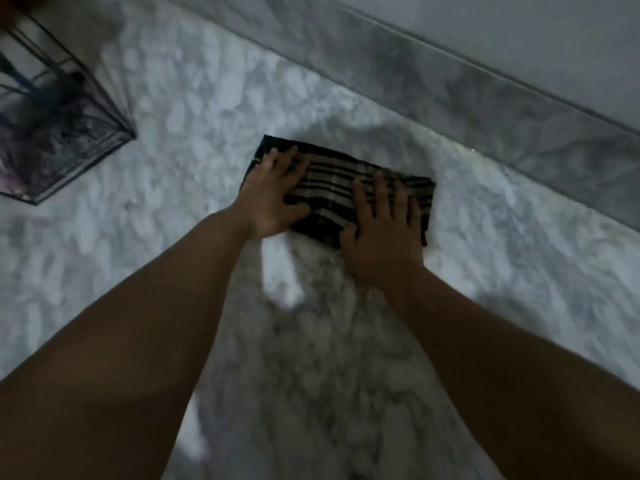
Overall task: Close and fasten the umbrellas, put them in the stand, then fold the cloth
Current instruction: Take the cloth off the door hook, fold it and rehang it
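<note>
A striped cloth in dark and beige lies folded into a narrow rectangle on the marble floor. My left hand presses flat on its left end with the fingers spread. On the right end my right hand lies flat too, fingers straight. A black wire umbrella stand sits at the far left, with dark umbrella tips and a blue one inside it; their upper parts are out of frame.
The grey-white marble floor surrounds the cloth. A grey marble skirting runs diagonally along the wall behind the cloth, close to its far edge.
</note>
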